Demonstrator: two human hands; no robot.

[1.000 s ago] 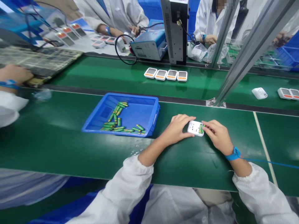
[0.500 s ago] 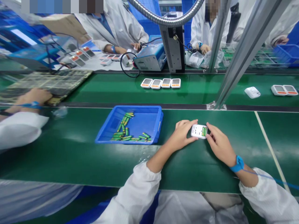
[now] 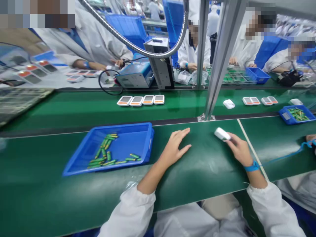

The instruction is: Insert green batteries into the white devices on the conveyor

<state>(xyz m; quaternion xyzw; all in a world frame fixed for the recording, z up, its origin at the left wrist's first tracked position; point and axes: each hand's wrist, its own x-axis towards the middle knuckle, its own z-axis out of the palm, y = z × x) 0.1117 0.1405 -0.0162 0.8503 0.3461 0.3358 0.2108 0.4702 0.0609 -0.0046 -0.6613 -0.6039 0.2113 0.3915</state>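
Note:
Between the thumb and fingers of my right hand (image 3: 237,148) is a small white device (image 3: 222,134), tilted and lifted over the green work surface (image 3: 197,174). Its battery side is mostly turned out of sight. My left hand (image 3: 175,147) is empty, fingers and thumb apart, just above the surface between the device and a blue tray (image 3: 151,144). Several green batteries (image 3: 108,155) lie loose in that tray, mostly along its left and near sides.
Beyond a dark rail, white devices with orange strips (image 3: 136,101) stand in a row. A single white device (image 3: 229,104) lies farther right. A metal post (image 3: 217,65) rises from the rail. Another blue tray of batteries (image 3: 297,114) sits at right, near a co-worker's hand (image 3: 311,140).
My left hand has let go of the white device and opened. My right hand has carried it away and tipped it. The view has swung to the right.

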